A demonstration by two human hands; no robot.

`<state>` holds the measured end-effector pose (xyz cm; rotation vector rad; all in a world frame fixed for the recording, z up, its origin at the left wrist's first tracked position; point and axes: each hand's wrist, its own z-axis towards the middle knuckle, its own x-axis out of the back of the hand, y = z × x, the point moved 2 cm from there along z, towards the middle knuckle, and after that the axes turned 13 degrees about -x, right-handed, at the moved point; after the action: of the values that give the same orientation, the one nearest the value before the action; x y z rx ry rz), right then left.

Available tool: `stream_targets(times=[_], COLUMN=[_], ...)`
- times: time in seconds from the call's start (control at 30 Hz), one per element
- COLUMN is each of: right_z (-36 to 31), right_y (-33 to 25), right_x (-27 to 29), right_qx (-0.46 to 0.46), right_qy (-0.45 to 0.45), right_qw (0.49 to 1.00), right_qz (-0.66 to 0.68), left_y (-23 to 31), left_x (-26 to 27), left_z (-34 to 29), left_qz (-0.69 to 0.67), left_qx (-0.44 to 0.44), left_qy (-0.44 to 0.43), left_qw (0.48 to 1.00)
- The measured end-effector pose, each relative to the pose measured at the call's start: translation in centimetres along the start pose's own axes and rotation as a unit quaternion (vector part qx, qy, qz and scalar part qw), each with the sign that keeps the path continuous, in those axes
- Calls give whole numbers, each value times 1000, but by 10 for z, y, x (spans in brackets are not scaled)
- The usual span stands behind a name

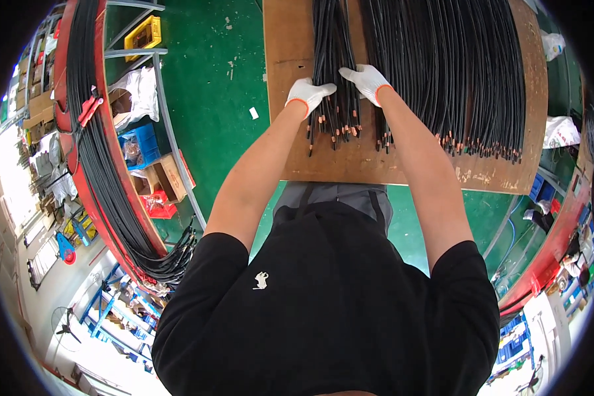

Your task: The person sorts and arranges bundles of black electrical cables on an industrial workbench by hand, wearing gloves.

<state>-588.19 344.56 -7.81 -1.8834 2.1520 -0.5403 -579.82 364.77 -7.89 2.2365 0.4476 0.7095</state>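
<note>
So I'm watching this through the head cam, and both hands are out in front of me over the brown wooden worktop (287, 59), in white gloves with orange cuffs. The narrower bundle of black cables (332, 43) is lying lengthwise on that worktop, left of centre, with its ends pointing back at the wearer, and that's what I'm on. My left hand (311, 94) is at the bundle's left side, thumb stretched across the top toward the right. My right hand (366, 82) is at its right side, thumb pointing left, sitting close to the left one but not touching it. Both thumbs are spread out, but most of the fingers are hidden from this angle, so honestly I can't tell how far they're closed or whether either one has a real grip. The bare copper ends (347, 130) poke out just below the hands, pretty uneven. Right of that there's a much wider spread of black cables (449, 66) covering most of the worktop. Over on the left, past the green floor (211, 86), more black cable (105, 178) runs along a long red stand, with a red clamp (89, 111) on top of it.
</note>
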Motion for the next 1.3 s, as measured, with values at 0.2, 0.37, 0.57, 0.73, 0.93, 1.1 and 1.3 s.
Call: stream_targets(times=[0.2, 0.37, 0.57, 0.73, 0.93, 1.1, 1.3], right_z=[-5, -15, -13, -27, -65, -56, -54], right_y=[-10, -1, 4, -5, -39, -35, -8], right_x=[-13, -9, -14, -3, -22, -52, -60], right_qx=[35, 28, 98, 40, 20, 82, 157], right_qy=[27, 41, 140, 186, -18, -26, 30], right_qw=[998, 998, 977, 956, 998, 995, 986], right_qz=[-41, 44, -128, -223, 60, 52, 43], left_y=[4, 25, -6, 5, 35, 38, 42], left_x=[6, 16, 23, 24, 38, 42, 51], left_z=[-3, -23, -14, -22, -36, -43, -43], left_qz=[-90, -148, -86, -171, -287, -281, -168], left_qx=[29, 42, 59, 51, 57, 47, -4], left_qy=[-3, -34, -30, -99, -164, -187, -183], left_qw=[996, 988, 994, 979, 942, 940, 969])
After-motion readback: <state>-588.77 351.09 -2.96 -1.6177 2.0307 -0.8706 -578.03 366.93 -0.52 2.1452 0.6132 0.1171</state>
